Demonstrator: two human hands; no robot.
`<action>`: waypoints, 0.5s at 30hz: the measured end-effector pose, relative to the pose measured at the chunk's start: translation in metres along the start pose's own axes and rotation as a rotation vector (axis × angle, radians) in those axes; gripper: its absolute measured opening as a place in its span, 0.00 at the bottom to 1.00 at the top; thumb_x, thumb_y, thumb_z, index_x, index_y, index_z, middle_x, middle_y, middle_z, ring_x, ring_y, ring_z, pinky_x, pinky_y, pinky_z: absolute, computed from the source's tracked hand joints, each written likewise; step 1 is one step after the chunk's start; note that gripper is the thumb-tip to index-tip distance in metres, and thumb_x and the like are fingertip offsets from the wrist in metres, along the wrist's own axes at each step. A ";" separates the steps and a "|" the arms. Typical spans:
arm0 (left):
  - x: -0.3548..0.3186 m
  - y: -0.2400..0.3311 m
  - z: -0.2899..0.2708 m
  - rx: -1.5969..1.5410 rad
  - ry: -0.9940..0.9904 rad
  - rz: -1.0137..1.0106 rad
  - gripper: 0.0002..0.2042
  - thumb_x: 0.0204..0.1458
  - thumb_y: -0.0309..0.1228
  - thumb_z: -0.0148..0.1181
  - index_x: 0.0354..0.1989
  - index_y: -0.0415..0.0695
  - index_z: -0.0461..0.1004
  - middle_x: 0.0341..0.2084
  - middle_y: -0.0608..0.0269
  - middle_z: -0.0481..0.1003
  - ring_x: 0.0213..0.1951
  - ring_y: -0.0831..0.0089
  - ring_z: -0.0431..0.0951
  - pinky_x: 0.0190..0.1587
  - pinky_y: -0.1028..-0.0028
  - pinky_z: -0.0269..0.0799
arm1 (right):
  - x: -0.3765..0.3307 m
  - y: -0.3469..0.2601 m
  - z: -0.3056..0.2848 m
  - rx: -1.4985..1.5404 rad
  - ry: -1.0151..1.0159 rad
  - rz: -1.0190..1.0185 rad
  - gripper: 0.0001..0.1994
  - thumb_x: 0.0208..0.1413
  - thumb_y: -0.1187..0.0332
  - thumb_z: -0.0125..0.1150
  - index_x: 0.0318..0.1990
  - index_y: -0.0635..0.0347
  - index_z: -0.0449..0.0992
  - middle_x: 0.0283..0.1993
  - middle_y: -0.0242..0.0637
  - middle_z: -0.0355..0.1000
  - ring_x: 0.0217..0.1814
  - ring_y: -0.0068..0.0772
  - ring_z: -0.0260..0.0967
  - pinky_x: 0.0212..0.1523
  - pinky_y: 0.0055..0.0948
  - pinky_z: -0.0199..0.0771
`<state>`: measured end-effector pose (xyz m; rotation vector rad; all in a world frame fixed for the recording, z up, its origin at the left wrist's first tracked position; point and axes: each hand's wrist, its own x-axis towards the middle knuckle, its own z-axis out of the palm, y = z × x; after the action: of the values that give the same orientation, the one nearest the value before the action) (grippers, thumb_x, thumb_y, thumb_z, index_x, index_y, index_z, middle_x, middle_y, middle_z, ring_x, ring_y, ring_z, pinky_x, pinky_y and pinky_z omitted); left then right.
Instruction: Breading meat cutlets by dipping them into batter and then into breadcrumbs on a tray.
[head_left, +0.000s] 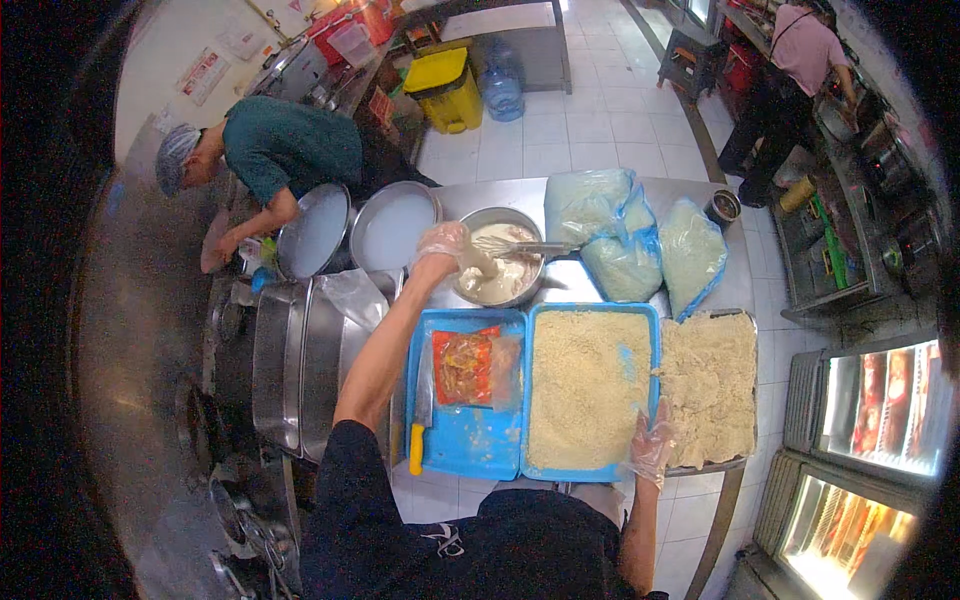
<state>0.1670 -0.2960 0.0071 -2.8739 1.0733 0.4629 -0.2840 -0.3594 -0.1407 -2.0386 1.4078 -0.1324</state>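
My left hand (443, 248), in a clear plastic glove, is closed at the left side of a metal bowl (541, 272) of creamy batter. From its fingers hangs a pale, batter-coated piece of food (479, 265); its kind is hidden by the coating. A whisk (520, 246) rests in the same bowl. My right hand (652, 442), also gloved, has its fingers stretched at the right edge of a blue tray (528, 340) filled with breadcrumbs (590, 385). Beside that hand, a metal tray of crumb-coated pieces (708, 390) lies on the right.
Another blue tray (475, 462) holds a knife (423, 390) and a red-orange food packet (465, 367). Bags of crumbs (590, 210) stand beyond. Two round metal pans (395, 225) and deep steel containers (280, 365) are left. One person (290, 145) bends at far left; another (800, 60) stands far right.
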 end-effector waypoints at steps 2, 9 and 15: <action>0.008 -0.001 0.009 0.010 -0.022 -0.015 0.26 0.29 0.52 0.64 0.29 0.40 0.78 0.30 0.45 0.76 0.35 0.53 0.77 0.40 0.61 0.72 | -0.003 0.000 -0.003 -0.008 0.013 0.007 0.26 0.54 0.63 0.52 0.59 0.63 0.58 0.56 0.55 0.62 0.57 0.54 0.61 0.51 0.42 0.64; 0.017 -0.008 0.030 0.085 0.113 0.053 0.23 0.32 0.48 0.64 0.28 0.39 0.78 0.30 0.45 0.76 0.36 0.53 0.77 0.41 0.61 0.71 | -0.005 -0.001 -0.006 -0.012 0.030 -0.032 0.25 0.56 0.59 0.51 0.58 0.62 0.61 0.53 0.56 0.64 0.50 0.55 0.65 0.47 0.42 0.66; 0.013 -0.014 0.031 -0.003 0.269 0.210 0.27 0.30 0.52 0.65 0.26 0.37 0.77 0.28 0.44 0.75 0.34 0.51 0.76 0.38 0.59 0.71 | -0.001 0.032 0.017 0.165 0.356 -0.354 0.23 0.50 0.66 0.57 0.53 0.68 0.66 0.32 0.52 0.70 0.32 0.48 0.69 0.33 0.38 0.69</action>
<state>0.1771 -0.2888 -0.0273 -2.8980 1.4230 0.0827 -0.3025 -0.3576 -0.1715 -2.1765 1.1711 -0.7696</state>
